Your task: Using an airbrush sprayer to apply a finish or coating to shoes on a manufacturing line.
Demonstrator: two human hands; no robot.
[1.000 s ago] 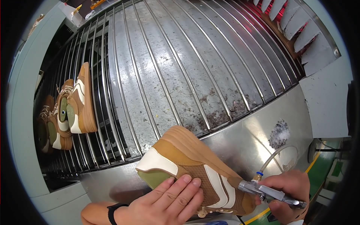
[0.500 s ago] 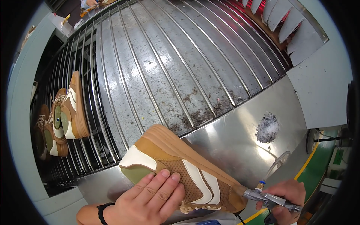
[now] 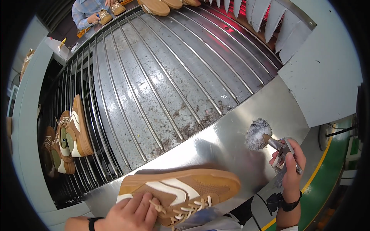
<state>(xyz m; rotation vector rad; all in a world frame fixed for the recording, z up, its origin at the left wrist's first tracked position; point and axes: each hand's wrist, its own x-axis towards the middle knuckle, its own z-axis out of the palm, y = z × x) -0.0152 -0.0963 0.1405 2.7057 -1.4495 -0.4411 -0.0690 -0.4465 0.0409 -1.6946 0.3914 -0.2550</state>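
My left hand [image 3: 133, 213] grips a brown and tan sneaker [image 3: 216, 186] by its heel end, its fingers bent over the side near the collar. The sneaker lies on its side along the metal ledge, sole facing away from me and toe to the right. White wavy stripes and tan laces show on it. My right hand [image 3: 293, 163] is wrapped round a metal air gun [image 3: 284, 148]. The gun's nozzle points left at a grey-white fuzzy patch [image 3: 259, 134] on the ledge, its tip at the patch's right edge.
Metal rollers [image 3: 162, 73] run beyond the shiny ledge [image 3: 216, 142]. Several similar sneakers [image 3: 79, 131] rest on the left rollers, more [image 3: 156, 7] at the far edge. A co-worker in a checked shirt [image 3: 83, 13] handles shoes. Hanging flaps [image 3: 269, 25] edge a red-lit opening.
The air gun has left the sneaker's toe and moved up to the fuzzy patch. The sneaker has turned to lie more level. The view has shifted, bringing in the co-worker and far sneakers.
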